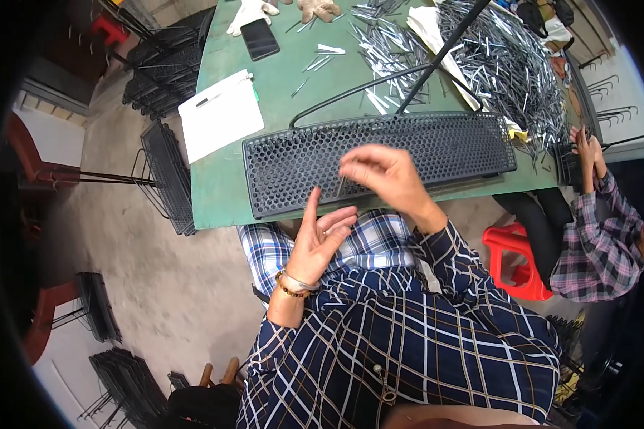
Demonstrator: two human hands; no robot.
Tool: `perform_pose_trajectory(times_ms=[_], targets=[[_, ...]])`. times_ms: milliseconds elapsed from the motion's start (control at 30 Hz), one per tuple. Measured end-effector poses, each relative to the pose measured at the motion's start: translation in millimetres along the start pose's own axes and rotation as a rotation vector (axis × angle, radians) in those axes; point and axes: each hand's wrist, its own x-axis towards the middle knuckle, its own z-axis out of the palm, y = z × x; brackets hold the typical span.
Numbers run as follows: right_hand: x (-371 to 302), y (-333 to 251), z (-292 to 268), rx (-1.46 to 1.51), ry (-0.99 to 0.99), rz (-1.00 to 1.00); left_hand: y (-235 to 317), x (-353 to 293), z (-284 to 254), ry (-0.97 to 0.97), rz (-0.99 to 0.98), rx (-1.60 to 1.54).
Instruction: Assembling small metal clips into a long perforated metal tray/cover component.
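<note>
A black perforated metal panel [293, 168] with a wire frame on its far side lies along the near edge of the green table [225, 171]. Above its front middle, my right hand [390, 179] pinches a thin dark metal pin [341, 184] between thumb and fingertips, the pin pointing down toward the holes. Whether the pin's lower end touches the panel I cannot tell. My left hand [317, 247] is just in front of the panel's near edge, palm turned up, index finger stretched out and the others apart. It holds nothing.
A heap of metal pins [508, 68] on a white sack covers the far right; loose pins [390, 53] lie beside it. A notebook [222, 118], a phone [259, 39] and gloves [252, 14] lie left. A co-worker [597, 243] sits by a red stool [511, 261]. Black racks [168, 179] stand left.
</note>
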Motion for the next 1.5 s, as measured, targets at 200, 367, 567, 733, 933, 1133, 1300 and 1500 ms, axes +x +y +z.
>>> perform_pose_trajectory(times_ms=[200, 367, 567, 733, 933, 1133, 1300, 1500], targets=[[42, 22, -18, -0.269, 0.297, -0.168, -9, -4, -1, 0.006, -0.01, 0.049], [52, 39, -16, -0.379, 0.341, -0.275, -4, -6, 2, 0.053, -0.038, 0.112], [54, 41, -15, -0.572, 0.302, -0.454, -3, -5, 3, 0.074, -0.101, 0.112], [52, 37, -15, -0.628, 0.305, -0.48, -7, -3, 5, 0.063, -0.087, 0.091], [51, 42, -14, -0.622, 0.343, -0.532, -10, -2, 7, 0.083, -0.155, 0.06], [48, 47, -17, -0.662, 0.304, -0.522, -13, -1, 13, 0.11, -0.141, 0.129], [49, 50, -12, -0.624, 0.326, -0.488, -14, -2, 12, 0.117, -0.159, 0.12], [52, 50, -16, -0.665, 0.287, -0.458, -16, -1, 15, 0.081, -0.176, 0.083]])
